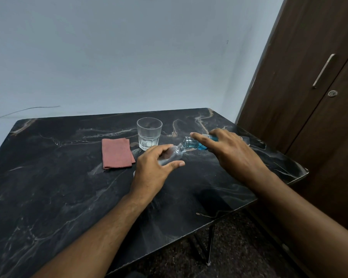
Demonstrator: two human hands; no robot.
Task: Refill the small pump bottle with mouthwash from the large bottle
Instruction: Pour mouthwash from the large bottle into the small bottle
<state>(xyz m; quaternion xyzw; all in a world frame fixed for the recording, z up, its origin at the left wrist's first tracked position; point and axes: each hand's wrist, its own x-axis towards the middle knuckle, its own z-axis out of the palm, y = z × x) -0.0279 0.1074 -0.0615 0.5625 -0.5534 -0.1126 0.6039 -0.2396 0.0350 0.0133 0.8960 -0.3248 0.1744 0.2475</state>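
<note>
A: Big picture first: the dark marbled worktop (69, 197) spreads out under both hands, and over it the pour looks set up, judging by how the two bottles are angled

B: Where is the large bottle?

A: The large bottle (193, 143) is in the right hand (229, 151), fingers wrapped over its body, tipped nearly flat with the open mouth aimed left. Blue mouthwash sits low in the body under that hand; I can't make out any stream leaving the neck

B: And the one being filled?

A: The small pump bottle (173, 153) is gripped by the left hand (155, 167), fingers curled over it and the thumb stretched along the near side. It leans toward the right hand, its bare neck just beside the large bottle's mouth, near enough that I can't tell if they touch. It looks clear inside, so I'd judge the filling has barely begun, if at all

B: So what is left?

A: By my reading both bottles are open and lined up. Still to do: the actual transfer, then putting the pump back. The pump itself I can't pick out with any certainty

B: Anything else around?

A: A glass tumbler (149, 133) stands just beyond the left hand, and a folded reddish cloth (117, 153) lies to that hand's left
</note>
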